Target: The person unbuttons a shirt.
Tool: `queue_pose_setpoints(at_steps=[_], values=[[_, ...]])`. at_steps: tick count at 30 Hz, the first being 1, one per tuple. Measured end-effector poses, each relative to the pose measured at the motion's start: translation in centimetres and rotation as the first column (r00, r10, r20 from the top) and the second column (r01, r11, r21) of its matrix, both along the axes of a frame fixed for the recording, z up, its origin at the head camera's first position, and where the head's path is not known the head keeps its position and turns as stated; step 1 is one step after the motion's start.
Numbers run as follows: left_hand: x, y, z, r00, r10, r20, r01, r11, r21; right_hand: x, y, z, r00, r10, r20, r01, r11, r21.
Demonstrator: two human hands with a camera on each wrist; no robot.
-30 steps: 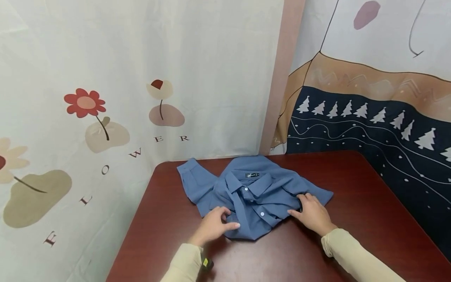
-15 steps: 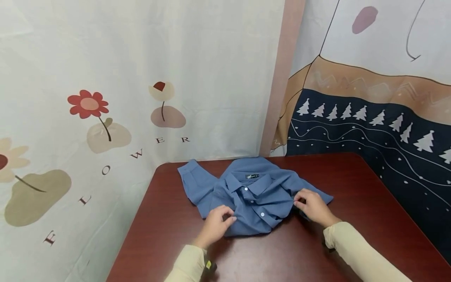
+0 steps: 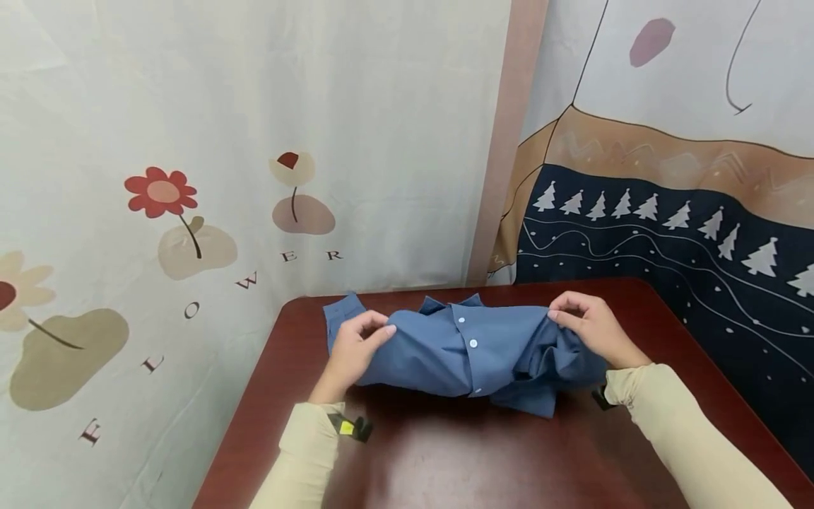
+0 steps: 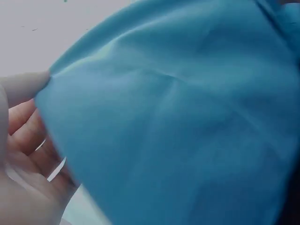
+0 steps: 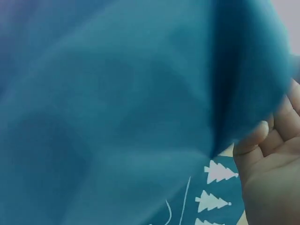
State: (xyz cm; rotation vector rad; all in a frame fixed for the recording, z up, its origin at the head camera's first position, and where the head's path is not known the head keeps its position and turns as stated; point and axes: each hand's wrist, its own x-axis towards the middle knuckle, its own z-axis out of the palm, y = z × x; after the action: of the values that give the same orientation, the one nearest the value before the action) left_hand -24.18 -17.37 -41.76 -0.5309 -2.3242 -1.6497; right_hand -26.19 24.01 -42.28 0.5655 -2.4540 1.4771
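A blue button-up shirt (image 3: 432,350) is lifted at its near part, its buttoned front stretched between two hands. My left hand (image 3: 352,346) pinches the cloth at the left between thumb and fingers; the left wrist view shows the shirt (image 4: 164,117) hanging from that pinch. At the right, my right hand (image 3: 594,329) pinches the other side, where the fabric bunches in folds. Cloth fills most of the right wrist view, beside the right hand (image 5: 272,159). The collar (image 3: 470,300) peeks out behind the raised edge, and a cuffed sleeve (image 3: 343,311) lies at the far left.
The shirt is over a dark red wooden table (image 3: 445,459) with rounded far corners. Behind it hangs a pale curtain (image 3: 394,141) printed with flowers, and to the right a dark printed cloth (image 3: 636,240) with white trees.
Both hands have risen and moved away from the body and apart, raising the shirt's near part off the table. Its front now covers most of the collar.
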Motion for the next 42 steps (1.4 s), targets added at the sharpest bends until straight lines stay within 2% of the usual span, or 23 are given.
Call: queue_pose_setpoints(at_steps=[3,5,7,9,11,14,17,20,22,25,28,31,33,35,39,42], values=[[-1.2,0.1,0.6,0.999,0.045,-0.003,-0.045,0.996,0.077,-0.8,0.1,0.1,0.999,-0.03,0.028,0.031,0.999,-0.038],[-2.3,0.3,0.1,0.996,0.092,0.006,-0.093,0.99,0.105,-1.7,0.0,-0.7,0.997,-0.06,0.053,0.062,0.998,-0.033],[-3.4,0.5,-1.3,0.99,0.138,0.038,-0.141,0.984,0.107,-2.7,-0.2,-2.2,0.991,-0.09,0.094,0.09,0.996,0.0],[-4.5,0.5,-3.3,0.981,0.172,0.091,-0.18,0.98,0.082,-3.6,-0.5,-3.9,0.985,-0.111,0.13,0.104,0.993,0.06],[-5.3,0.4,-5.6,0.968,0.205,0.147,-0.21,0.978,0.017,-4.2,-0.8,-5.7,0.98,-0.129,0.153,0.107,0.984,0.144],[-5.7,0.2,-8.5,0.947,0.241,0.214,-0.219,0.968,-0.122,-4.6,-1.3,-7.7,0.976,-0.14,0.166,0.096,0.964,0.248],[-5.3,-0.2,-10.1,0.93,0.261,0.258,-0.2,0.95,-0.241,-4.4,-1.6,-8.6,0.975,-0.162,0.154,0.109,0.947,0.303],[-4.5,-0.5,-10.3,0.919,0.283,0.275,-0.2,0.935,-0.294,-3.6,-1.8,-8.2,0.975,-0.211,0.075,0.178,0.933,0.311],[-4.0,-0.8,-10.1,0.918,0.3,0.258,-0.213,0.925,-0.316,-2.6,-1.9,-7.5,0.969,-0.244,-0.031,0.243,0.924,0.295],[-3.0,-1.2,-9.5,0.926,0.309,0.216,-0.225,0.912,-0.342,-0.7,-2.1,-6.6,0.942,-0.263,-0.209,0.313,0.912,0.264],[-1.9,-1.7,-9.2,0.941,0.283,0.183,-0.205,0.911,-0.358,1.6,-2.3,-6.7,0.924,-0.206,-0.321,0.298,0.916,0.269],[-0.8,-2.2,-9.5,0.955,0.235,0.179,-0.158,0.918,-0.363,3.6,-2.3,-7.6,0.945,-0.099,-0.313,0.204,0.924,0.322],[-0.1,-2.6,-10.0,0.96,0.2,0.194,-0.116,0.92,-0.374,4.6,-2.1,-8.4,0.963,-0.051,-0.263,0.151,0.915,0.375],[0.5,-2.9,-10.4,0.959,0.167,0.228,-0.066,0.918,-0.391,5.3,-1.9,-9.3,0.979,-0.039,-0.2,0.123,0.896,0.428],[1.9,-3.7,-10.9,0.947,0.093,0.308,0.062,0.886,-0.459,6.3,-1.5,-10.5,0.993,-0.051,-0.107,0.1,0.841,0.532],[2.8,-4.4,-10.8,0.921,0.003,0.39,0.205,0.846,-0.491,6.8,-1.7,-11.0,0.997,-0.05,-0.062,0.078,0.793,0.605]])
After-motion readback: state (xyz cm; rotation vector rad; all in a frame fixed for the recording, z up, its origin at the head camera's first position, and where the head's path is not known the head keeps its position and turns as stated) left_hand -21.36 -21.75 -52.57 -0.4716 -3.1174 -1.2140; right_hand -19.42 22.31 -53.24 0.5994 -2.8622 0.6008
